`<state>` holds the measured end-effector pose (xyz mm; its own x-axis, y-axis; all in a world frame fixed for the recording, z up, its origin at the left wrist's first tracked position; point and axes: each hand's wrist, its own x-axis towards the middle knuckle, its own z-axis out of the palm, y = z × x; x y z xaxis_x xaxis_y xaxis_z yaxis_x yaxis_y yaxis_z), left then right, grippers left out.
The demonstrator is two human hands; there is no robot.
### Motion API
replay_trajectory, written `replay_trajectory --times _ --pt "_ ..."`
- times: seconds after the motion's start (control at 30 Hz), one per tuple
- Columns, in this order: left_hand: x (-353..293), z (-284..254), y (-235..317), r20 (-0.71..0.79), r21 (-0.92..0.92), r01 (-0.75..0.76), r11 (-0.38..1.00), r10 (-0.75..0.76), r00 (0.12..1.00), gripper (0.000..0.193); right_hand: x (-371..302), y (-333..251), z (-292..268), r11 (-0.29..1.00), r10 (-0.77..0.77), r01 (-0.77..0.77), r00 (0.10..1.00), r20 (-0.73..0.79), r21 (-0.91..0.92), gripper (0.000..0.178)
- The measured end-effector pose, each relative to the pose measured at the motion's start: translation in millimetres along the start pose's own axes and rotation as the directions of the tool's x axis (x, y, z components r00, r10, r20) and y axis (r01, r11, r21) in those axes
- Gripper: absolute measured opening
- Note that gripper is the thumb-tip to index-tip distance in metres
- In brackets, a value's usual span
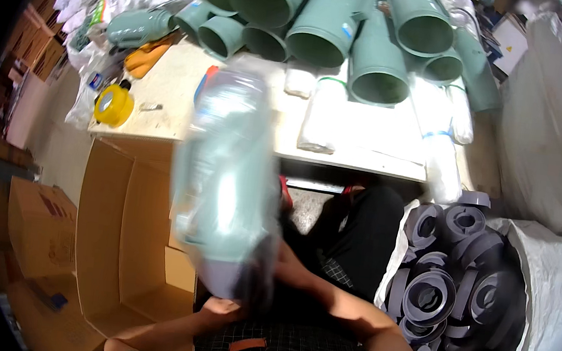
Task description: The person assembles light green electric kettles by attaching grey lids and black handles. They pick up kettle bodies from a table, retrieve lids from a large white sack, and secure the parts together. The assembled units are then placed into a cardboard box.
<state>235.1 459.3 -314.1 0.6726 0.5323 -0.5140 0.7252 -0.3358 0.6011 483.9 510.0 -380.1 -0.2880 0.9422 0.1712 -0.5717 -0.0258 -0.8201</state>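
Observation:
A pale green plastic cylinder body (228,183) with a dark grey end, wrapped in a clear plastic bag, is held upright in front of me, blurred by motion. My left hand (220,309) is closed at its lower grey end. Against its lower right side is my right hand (289,265), its fingers partly hidden behind the wrapped body. Just left of it gapes an open cardboard box (103,224). More green cylinder bodies (325,28), bare and with open ends facing me, are piled at the back of the white table (382,135).
To the right, a white sack (548,268) holds several grey ring-shaped parts (428,298). Rolled clear bags (324,118), a yellow tape roll (114,105) and an orange glove (147,58) lie on the table. Another cardboard box (39,228) stands at far left.

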Motion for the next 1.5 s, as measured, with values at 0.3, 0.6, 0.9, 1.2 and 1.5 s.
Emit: replay_trajectory --times 0.3,0.6,0.9,1.2,1.5 --pt "-101.1 -26.1 14.4 -0.529 -0.076 0.385 0.920 -0.365 0.766 0.036 74.7 -26.2 -16.5 0.633 -0.057 -0.050 0.992 -0.111 -0.773 0.041" --pt "-143.5 159.7 -191.8 -0.143 -0.044 0.790 0.611 -0.787 0.600 0.034 262.6 -197.7 -151.2 -0.159 -0.736 -0.249 0.675 -0.054 -0.955 0.065" --pt "-123.0 156.3 -174.1 -0.319 -0.418 0.718 0.557 -0.830 0.458 0.045 297.2 -299.5 -167.6 -0.218 -0.837 -0.440 0.543 -0.065 -0.871 0.043" --pt "73.6 -208.1 -15.4 -0.960 0.004 -0.364 0.931 0.105 0.259 0.057 111.4 -485.2 5.0 0.259 0.053 -0.043 0.998 -0.030 -0.965 0.022" --pt "148.2 -238.0 209.0 -0.445 0.154 -0.710 0.688 0.689 0.571 0.080 18.3 -478.5 -87.8 -0.330 -0.503 -0.062 0.856 0.120 -0.942 0.038"
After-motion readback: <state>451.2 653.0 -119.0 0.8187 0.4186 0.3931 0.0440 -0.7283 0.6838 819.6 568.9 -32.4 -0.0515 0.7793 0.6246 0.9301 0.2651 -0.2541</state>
